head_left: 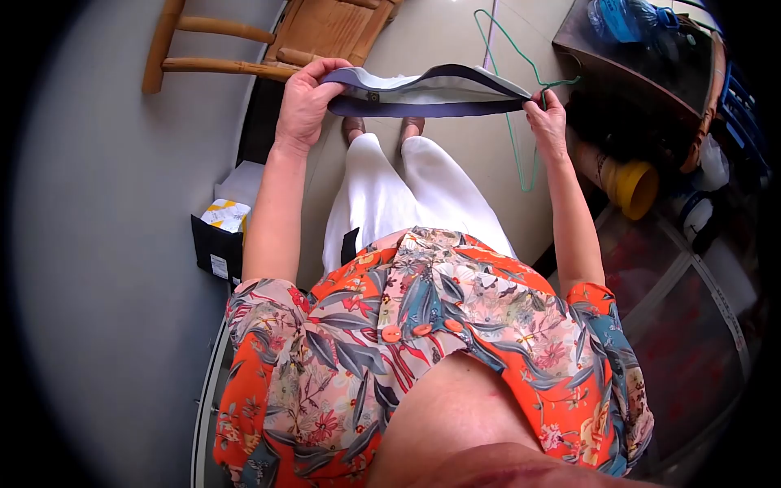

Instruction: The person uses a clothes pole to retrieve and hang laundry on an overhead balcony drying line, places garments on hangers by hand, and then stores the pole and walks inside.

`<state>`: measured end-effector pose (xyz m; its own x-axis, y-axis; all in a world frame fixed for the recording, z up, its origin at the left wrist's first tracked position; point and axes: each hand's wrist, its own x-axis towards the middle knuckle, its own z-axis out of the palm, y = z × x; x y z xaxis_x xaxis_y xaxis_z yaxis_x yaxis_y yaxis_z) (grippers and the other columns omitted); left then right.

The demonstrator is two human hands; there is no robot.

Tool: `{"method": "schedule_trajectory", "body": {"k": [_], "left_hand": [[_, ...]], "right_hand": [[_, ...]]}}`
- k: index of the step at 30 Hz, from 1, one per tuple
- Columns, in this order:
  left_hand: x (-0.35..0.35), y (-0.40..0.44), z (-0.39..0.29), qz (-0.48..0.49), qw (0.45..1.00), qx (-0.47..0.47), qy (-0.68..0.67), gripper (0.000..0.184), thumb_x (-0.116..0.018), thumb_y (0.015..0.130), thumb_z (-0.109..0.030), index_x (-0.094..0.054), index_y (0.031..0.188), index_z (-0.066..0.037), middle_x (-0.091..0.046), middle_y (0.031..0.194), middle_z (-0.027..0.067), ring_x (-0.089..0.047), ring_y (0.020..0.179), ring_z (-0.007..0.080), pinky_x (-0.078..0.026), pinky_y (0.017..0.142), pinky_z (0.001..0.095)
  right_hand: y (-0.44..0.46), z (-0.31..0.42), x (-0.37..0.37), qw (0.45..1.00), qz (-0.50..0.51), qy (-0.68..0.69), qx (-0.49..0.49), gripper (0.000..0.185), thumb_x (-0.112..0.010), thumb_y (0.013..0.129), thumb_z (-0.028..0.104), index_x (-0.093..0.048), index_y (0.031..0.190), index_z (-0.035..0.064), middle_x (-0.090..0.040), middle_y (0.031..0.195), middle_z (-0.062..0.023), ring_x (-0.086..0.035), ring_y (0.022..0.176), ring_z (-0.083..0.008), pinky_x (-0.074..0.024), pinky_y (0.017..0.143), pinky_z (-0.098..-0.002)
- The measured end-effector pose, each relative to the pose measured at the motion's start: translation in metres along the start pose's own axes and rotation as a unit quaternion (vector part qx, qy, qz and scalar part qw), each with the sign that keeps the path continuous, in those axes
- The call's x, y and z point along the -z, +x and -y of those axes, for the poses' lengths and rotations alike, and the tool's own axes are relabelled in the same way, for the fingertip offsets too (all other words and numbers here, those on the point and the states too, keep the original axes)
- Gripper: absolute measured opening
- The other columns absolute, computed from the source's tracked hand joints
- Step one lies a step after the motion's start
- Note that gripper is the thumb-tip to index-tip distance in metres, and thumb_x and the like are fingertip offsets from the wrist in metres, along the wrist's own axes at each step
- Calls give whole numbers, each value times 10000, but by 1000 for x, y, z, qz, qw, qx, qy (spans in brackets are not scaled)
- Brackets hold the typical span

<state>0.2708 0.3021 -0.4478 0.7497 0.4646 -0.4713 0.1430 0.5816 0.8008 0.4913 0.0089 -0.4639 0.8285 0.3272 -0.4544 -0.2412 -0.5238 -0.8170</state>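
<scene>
Stretched between my two hands is a garment [447, 88] with a dark navy waistband and a pale inside. Its waist opening faces up toward me, with a small tag or fastener inside near the left end. Whether it is trousers or a skirt I cannot tell. My left hand [303, 110] is closed on the left end of the waistband. At the other end, my right hand [548, 126] pinches the band's right corner. A green wire hanger [526, 189] hangs at the right hand too, its hook poking out to the right; the exact grip on it is hidden.
A bamboo chair [325, 31] stands ahead on the left. To the right are a dark cabinet [626, 69] with a blue-tinted plastic bottle [625, 20] and a yellow container [634, 189]. A black box [218, 248] sits by the left wall. A thin purple pole [491, 37] is beyond the garment.
</scene>
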Motion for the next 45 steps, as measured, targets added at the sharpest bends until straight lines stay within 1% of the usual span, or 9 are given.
{"method": "schedule_trajectory", "body": {"k": [9, 16, 21, 28, 33, 40, 41, 44, 45], "left_hand": [[-54, 4, -19, -8, 989, -42, 142, 183, -594, 766, -47, -578, 942, -1, -599, 856, 16, -544, 763, 65, -441, 706, 188], [-57, 20, -17, -22, 969, -99, 223, 229, -600, 763, -59, -605, 988, -16, -600, 859, 10, -527, 745, 55, -438, 679, 183], [-63, 38, -29, -15, 967, -139, 213, 219, -613, 751, -94, -624, 961, -34, -611, 817, 6, -532, 708, 58, -446, 647, 192], [-74, 57, -48, 37, 982, -106, 152, 197, -580, 785, -83, -614, 969, -21, -596, 835, 6, -526, 695, 53, -444, 631, 176], [-113, 61, -63, 127, 988, -13, 89, 215, -525, 822, -104, -599, 1011, -34, -601, 849, 28, -561, 726, 75, -480, 643, 204], [-158, 60, -99, 180, 983, 19, -22, 228, -510, 818, -100, -591, 1020, -32, -595, 820, 40, -558, 628, 81, -481, 513, 204], [-157, 62, -107, 177, 982, 6, -72, 229, -400, 851, -106, -540, 946, 49, -597, 760, 133, -605, 678, 202, -500, 571, 288], [-134, 81, -114, 229, 964, 41, -126, 221, -426, 836, -69, -542, 975, 59, -597, 835, 128, -590, 790, 193, -488, 706, 260], [-136, 76, -122, 160, 980, 22, -114, 188, -464, 832, -65, -580, 910, 59, -591, 754, 114, -574, 668, 160, -483, 573, 250]], "right_hand": [[4, -34, -1, 989, -7, -134, 58, 305, -574, 822, 365, -607, 857, 64, -377, 535, 55, -330, 521, -43, -282, 456, -222], [14, 11, 6, 978, 3, -177, 115, 249, -570, 840, 299, -633, 954, 87, -378, 547, 60, -321, 515, -32, -284, 453, -205], [6, 52, 18, 985, 73, 123, 93, 226, -557, 857, 219, -618, 996, 51, -435, 594, 79, -360, 528, -20, -318, 476, -183], [4, 109, 2, 951, 54, 260, 161, 235, -462, 901, 212, -587, 1007, 44, -298, 546, 50, -318, 519, -62, -312, 503, -221], [15, 149, 8, 880, 49, 419, 217, 340, -452, 887, 305, -395, 593, 144, -186, 462, 49, -211, 387, -85, -219, 377, -227], [27, 125, 15, 874, 29, 431, 223, 253, -481, 880, 292, -601, 877, 70, -227, 444, 72, -237, 378, -60, -224, 370, -218], [27, 117, 18, 881, 44, 422, 209, 278, -451, 889, 286, -592, 917, 49, -209, 466, 59, -229, 412, -64, -230, 406, -221], [24, 103, 23, 914, 43, 347, 206, 312, -428, 891, 276, -586, 944, 12, -184, 466, 44, -196, 411, -65, -201, 406, -226], [22, 103, 25, 920, 42, 325, 215, 300, -439, 890, 260, -589, 949, 7, -199, 464, 47, -200, 407, -64, -197, 402, -224]]}}
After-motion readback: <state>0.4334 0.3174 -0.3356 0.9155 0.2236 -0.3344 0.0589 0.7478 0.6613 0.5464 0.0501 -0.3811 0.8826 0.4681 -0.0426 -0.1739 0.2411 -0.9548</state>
